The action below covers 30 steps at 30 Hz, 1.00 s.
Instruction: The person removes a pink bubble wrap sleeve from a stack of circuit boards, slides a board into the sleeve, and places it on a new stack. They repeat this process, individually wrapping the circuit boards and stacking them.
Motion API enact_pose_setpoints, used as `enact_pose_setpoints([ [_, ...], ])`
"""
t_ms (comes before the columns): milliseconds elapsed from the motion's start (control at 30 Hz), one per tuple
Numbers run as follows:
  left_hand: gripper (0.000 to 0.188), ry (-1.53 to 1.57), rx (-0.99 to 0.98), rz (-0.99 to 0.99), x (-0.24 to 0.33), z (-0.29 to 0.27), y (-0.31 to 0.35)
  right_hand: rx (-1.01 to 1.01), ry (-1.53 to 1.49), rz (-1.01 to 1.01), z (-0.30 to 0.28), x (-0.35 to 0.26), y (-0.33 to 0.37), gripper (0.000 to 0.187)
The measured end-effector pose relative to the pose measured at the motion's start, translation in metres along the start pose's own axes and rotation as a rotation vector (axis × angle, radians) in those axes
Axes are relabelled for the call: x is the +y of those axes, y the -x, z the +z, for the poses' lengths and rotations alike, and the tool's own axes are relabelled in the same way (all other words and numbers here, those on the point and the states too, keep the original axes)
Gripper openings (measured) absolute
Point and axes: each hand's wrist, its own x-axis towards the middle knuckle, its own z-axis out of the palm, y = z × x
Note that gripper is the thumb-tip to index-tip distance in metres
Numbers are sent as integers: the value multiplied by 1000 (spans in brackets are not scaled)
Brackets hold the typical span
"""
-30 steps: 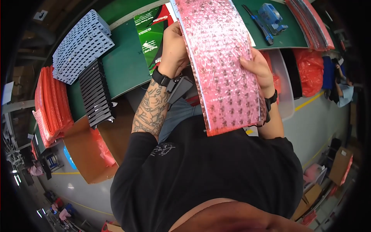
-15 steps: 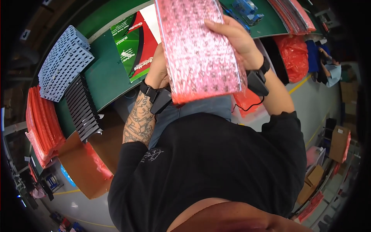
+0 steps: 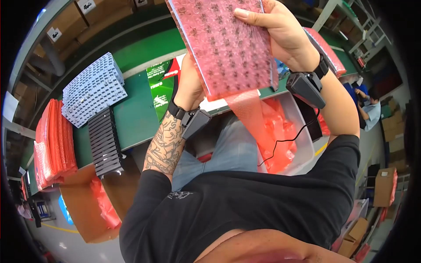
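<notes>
A flat panel wrapped in pink bubble wrap (image 3: 226,48) is held up in front of me, tilted, with rows of dark spots showing through. My left hand (image 3: 190,83) grips its left edge, the fingers partly hidden behind it. At the right edge my right hand (image 3: 287,33) is closed on it, thumb on the front face and fingers behind. Beneath it, a strip of pink wrap (image 3: 245,109) hangs toward a clear plastic bin (image 3: 308,147). Behind my left hand, a green and red printed sheet (image 3: 158,90) lies on the green bench (image 3: 136,120).
On the bench's left are a stack of light blue slotted panels (image 3: 94,87), black slatted pieces (image 3: 104,142) and a pile of red-wrapped packs (image 3: 55,140). Below stands an open cardboard box (image 3: 79,215). More wrapped packs (image 3: 326,55) lie far right, where another person (image 3: 372,109) works.
My view has shifted, bringing the bin and hanging pink strip into sight. The wrapped panel has tilted and stays between both hands.
</notes>
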Motion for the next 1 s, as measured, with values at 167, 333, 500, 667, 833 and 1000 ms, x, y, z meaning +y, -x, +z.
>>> enact_pose_setpoints([
  [167, 34, 7, 27, 10, 5, 8, -9, -43, 9, -54, 0, -18, -15, 40],
  [333, 27, -144, -9, 4, -20, -17, 1, -91, 29, -77, -56, 1, -30, 35],
  [500, 21, -274, 85, -5, -27, -32, 28, -116, -80, -28, -73, 30, -36, 33],
  [667, 19, -252, 154, -47, -44, -47, 62, 4, -139, 44, -74, 62, -26, 30],
  [833, 19, -227, 150, -84, -72, -70, 93, 64, -96, 100, -67, 90, -15, 34],
  [1000, 19, -161, 241, -153, -74, -66, 113, 145, -105, 186, -71, 128, -15, 31],
])
